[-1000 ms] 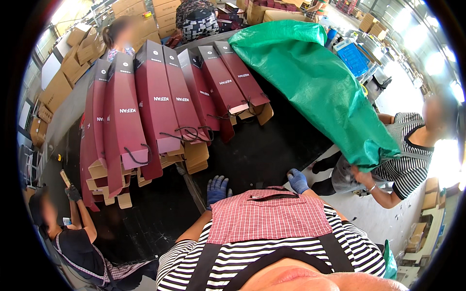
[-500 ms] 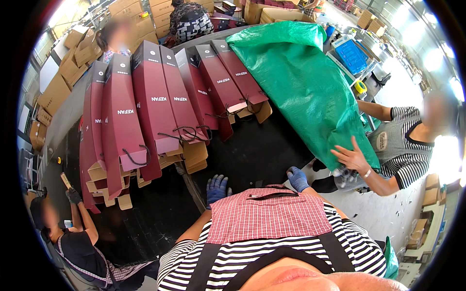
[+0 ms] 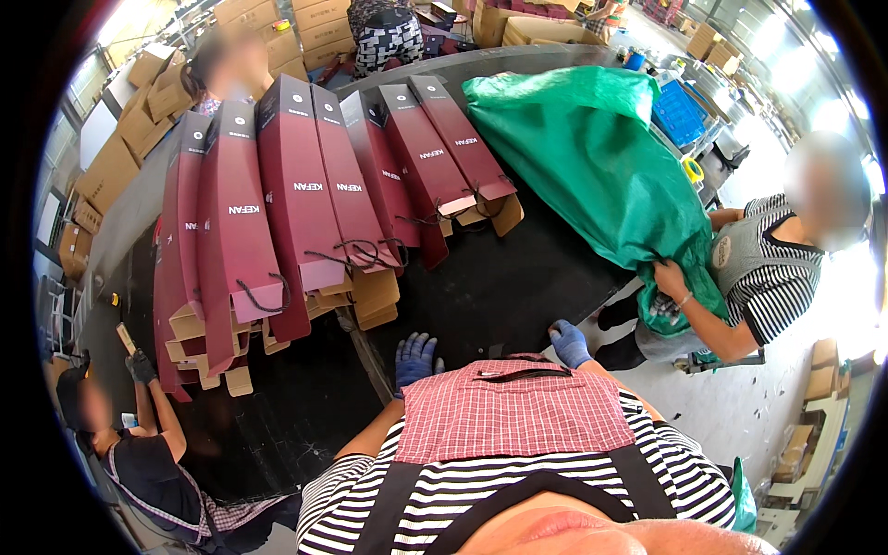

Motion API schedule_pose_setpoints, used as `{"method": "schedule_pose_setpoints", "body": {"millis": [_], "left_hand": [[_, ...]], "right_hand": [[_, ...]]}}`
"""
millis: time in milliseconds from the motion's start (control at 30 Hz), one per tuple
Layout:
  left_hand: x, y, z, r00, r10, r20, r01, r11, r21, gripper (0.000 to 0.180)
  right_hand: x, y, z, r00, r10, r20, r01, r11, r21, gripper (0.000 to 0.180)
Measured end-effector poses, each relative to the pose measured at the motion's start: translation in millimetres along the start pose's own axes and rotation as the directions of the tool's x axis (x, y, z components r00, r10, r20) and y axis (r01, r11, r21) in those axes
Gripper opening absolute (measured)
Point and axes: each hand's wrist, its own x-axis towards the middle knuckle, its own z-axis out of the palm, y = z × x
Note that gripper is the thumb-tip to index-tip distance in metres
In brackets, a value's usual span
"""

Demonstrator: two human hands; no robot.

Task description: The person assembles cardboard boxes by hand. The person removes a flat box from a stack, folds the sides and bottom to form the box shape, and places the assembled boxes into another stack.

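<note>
My left hand, in a blue work glove, rests with its fingers spread on the black tabletop. At the table's near right edge lies my right hand, also blue-gloved; its fingers are stretched over the edge and hold nothing that I can see. Ahead and to the left stand rows of tall maroon cartons leaning on the table, with black cord handles and open brown flaps. On the right a co-worker in a striped shirt grips a large green plastic sheet that lies across the table's far right part.
Another person in dark gloves holds a small tan piece at the left side of the table. People stand beyond the cartons. Stacked brown boxes line the back left. A blue crate sits behind the green sheet.
The co-worker on the right has pulled and gathered the green sheet, which has shifted to the right with its near end bunched in their hands. My hands have stayed in place.
</note>
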Motion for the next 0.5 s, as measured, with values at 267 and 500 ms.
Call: {"method": "schedule_pose_setpoints", "body": {"millis": [267, 500], "left_hand": [[-1.0, -0.2, 0.4, 1.0, 0.0, -0.019, -0.001, 1.0, -0.023, 0.049], [-0.8, -0.9, 2.3, 0.999, 0.006, -0.033, -0.007, 1.0, -0.026, 0.049]], "right_hand": [[0.6, 3.7, 2.3, 1.0, -0.014, 0.004, 0.014, 1.0, 0.003, 0.027], [1.5, 3.8, 3.7, 1.0, -0.002, -0.012, 0.002, 1.0, 0.015, 0.025]]}}
